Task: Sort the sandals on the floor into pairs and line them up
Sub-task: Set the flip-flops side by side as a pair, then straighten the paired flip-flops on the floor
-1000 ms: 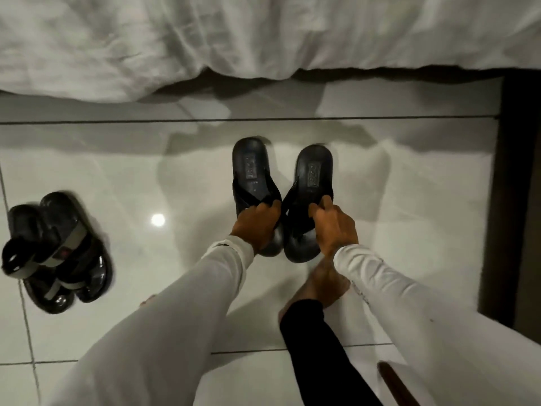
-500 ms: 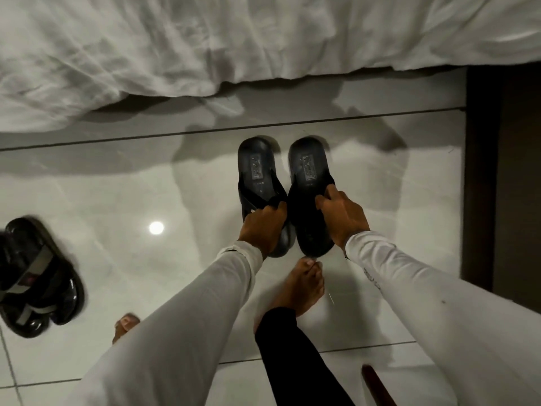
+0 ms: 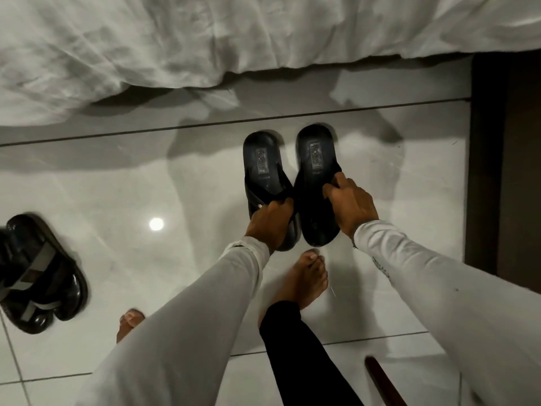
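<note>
Glossy white floor tiles (image 3: 123, 183) run beneath a rumpled bedsheet (image 3: 146, 39), where the left hand (image 3: 270, 222) and right hand (image 3: 352, 208), sleeved arms outstretched, each grip one black sandal: left sandal (image 3: 262, 162), right sandal (image 3: 314, 159), side by side.

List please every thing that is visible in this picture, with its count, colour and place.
black slide sandals: 2, black, side by side on the floor at centre, one under each hand
strapped sandals: 2, black with grey straps, at the left edge, overlapping
bed sheet: 1, white, across the top
floor: 1, glossy white tiles
dark wooden frame: 1, dark brown, right edge
bare feet: 2, below the hands
hands: left hand and right hand, white sleeves, each gripping one slide sandal
</note>
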Demonstrator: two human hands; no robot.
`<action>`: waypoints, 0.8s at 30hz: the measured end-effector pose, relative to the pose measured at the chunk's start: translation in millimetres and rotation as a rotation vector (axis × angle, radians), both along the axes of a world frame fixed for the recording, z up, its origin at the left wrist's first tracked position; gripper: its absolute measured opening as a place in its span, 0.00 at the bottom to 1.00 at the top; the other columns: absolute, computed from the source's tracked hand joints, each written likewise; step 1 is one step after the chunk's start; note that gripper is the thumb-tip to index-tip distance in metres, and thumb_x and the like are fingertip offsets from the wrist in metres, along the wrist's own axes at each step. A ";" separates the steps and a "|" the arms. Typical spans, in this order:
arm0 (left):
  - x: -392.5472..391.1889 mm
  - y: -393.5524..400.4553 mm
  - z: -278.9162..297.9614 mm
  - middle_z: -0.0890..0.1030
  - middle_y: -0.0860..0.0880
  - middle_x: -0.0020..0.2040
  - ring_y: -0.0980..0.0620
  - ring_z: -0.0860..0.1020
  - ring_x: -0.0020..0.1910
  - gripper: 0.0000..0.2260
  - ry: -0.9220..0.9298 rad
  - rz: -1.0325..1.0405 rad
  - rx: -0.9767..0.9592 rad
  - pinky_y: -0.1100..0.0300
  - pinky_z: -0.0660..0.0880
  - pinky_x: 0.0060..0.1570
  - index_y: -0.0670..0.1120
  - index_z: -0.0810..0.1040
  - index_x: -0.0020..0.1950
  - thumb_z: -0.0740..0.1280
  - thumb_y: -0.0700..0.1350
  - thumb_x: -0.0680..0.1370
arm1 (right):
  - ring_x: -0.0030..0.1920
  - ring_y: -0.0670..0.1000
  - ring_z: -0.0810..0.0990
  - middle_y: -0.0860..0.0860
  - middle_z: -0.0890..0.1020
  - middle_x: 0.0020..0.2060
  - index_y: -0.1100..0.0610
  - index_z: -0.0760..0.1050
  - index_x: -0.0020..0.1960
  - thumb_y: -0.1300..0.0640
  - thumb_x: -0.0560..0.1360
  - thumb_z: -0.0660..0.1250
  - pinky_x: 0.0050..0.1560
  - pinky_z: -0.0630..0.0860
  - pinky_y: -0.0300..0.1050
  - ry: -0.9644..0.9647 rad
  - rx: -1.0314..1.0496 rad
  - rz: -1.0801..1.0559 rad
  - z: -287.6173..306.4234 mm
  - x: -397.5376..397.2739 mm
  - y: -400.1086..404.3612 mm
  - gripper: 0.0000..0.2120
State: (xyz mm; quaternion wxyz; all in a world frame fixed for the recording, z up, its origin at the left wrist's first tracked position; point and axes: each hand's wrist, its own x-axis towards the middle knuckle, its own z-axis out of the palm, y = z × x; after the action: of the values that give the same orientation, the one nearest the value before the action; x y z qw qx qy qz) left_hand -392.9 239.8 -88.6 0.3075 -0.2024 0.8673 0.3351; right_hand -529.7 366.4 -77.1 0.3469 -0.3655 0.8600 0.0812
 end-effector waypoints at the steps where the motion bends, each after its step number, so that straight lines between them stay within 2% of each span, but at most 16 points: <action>1: 0.0 1.1 1.4 0.82 0.39 0.59 0.34 0.82 0.55 0.13 0.016 0.012 0.016 0.40 0.81 0.55 0.43 0.71 0.66 0.62 0.40 0.81 | 0.50 0.64 0.77 0.60 0.73 0.59 0.59 0.72 0.56 0.63 0.73 0.68 0.47 0.80 0.56 0.007 0.006 0.010 1.9 1.7 -0.6 0.12; 4: 9.1 -0.7 10.7 0.79 0.40 0.64 0.36 0.80 0.58 0.21 0.055 -0.008 -0.008 0.42 0.80 0.55 0.44 0.66 0.73 0.62 0.40 0.80 | 0.51 0.64 0.77 0.60 0.72 0.61 0.59 0.72 0.61 0.64 0.72 0.69 0.49 0.78 0.57 0.033 0.018 0.018 13.0 10.5 -3.3 0.18; 7: 36.8 -12.1 27.0 0.71 0.42 0.73 0.39 0.73 0.67 0.26 0.065 -0.094 -0.164 0.45 0.75 0.61 0.44 0.61 0.77 0.62 0.42 0.80 | 0.59 0.64 0.75 0.61 0.70 0.67 0.57 0.68 0.68 0.62 0.71 0.71 0.56 0.74 0.57 0.076 0.045 0.081 28.8 25.3 -10.6 0.27; 10: 81.3 -35.4 47.0 0.59 0.40 0.79 0.39 0.64 0.74 0.29 0.055 -0.153 -0.279 0.45 0.67 0.68 0.44 0.55 0.80 0.61 0.49 0.81 | 0.73 0.64 0.64 0.63 0.63 0.75 0.55 0.61 0.75 0.54 0.72 0.70 0.70 0.66 0.60 0.081 0.002 0.090 47.9 51.7 -28.1 0.35; 12: 120.3 -57.2 62.0 0.52 0.40 0.81 0.40 0.56 0.79 0.32 0.010 -0.163 -0.300 0.44 0.62 0.73 0.46 0.50 0.81 0.59 0.55 0.82 | 0.77 0.63 0.59 0.63 0.61 0.76 0.55 0.56 0.78 0.48 0.73 0.69 0.75 0.60 0.61 0.104 -0.013 0.105 59.5 78.2 -47.9 0.38; 14: 164.3 -83.2 75.1 0.48 0.40 0.82 0.41 0.52 0.80 0.33 -0.015 -0.148 -0.324 0.43 0.58 0.75 0.47 0.48 0.81 0.58 0.57 0.82 | 0.78 0.62 0.56 0.63 0.59 0.77 0.54 0.53 0.79 0.43 0.73 0.68 0.76 0.57 0.62 0.121 -0.019 0.128 68.0 111.7 -75.2 0.41; 17: 234.7 -123.2 89.6 0.46 0.41 0.82 0.43 0.49 0.81 0.34 -0.073 -0.082 -0.333 0.43 0.55 0.77 0.48 0.46 0.81 0.57 0.58 0.81 | 0.78 0.61 0.55 0.63 0.57 0.78 0.54 0.52 0.79 0.42 0.74 0.66 0.76 0.57 0.62 0.113 -0.033 0.178 74.0 171.3 -123.1 0.41; 21: 337.7 -183.9 98.7 0.46 0.41 0.82 0.43 0.50 0.81 0.34 -0.191 0.007 -0.355 0.42 0.57 0.76 0.48 0.46 0.81 0.58 0.58 0.81 | 0.78 0.61 0.56 0.61 0.56 0.78 0.53 0.51 0.79 0.43 0.75 0.65 0.75 0.59 0.59 0.007 -0.039 0.203 72.8 267.0 -197.8 0.40; 24: 411.7 -234.2 96.8 0.57 0.40 0.80 0.40 0.64 0.75 0.32 -0.257 0.099 -0.400 0.44 0.68 0.68 0.46 0.53 0.80 0.62 0.53 0.80 | 0.73 0.62 0.64 0.59 0.58 0.78 0.53 0.52 0.79 0.48 0.75 0.66 0.70 0.67 0.57 -0.151 -0.030 0.209 65.6 345.0 -257.0 0.38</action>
State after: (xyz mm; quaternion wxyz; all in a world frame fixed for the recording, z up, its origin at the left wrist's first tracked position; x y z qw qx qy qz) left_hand 18.8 5.6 8.2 0.3521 -0.3425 0.8592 0.1431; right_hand -184.7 109.4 -11.5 0.3949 -0.4635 0.7896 0.0762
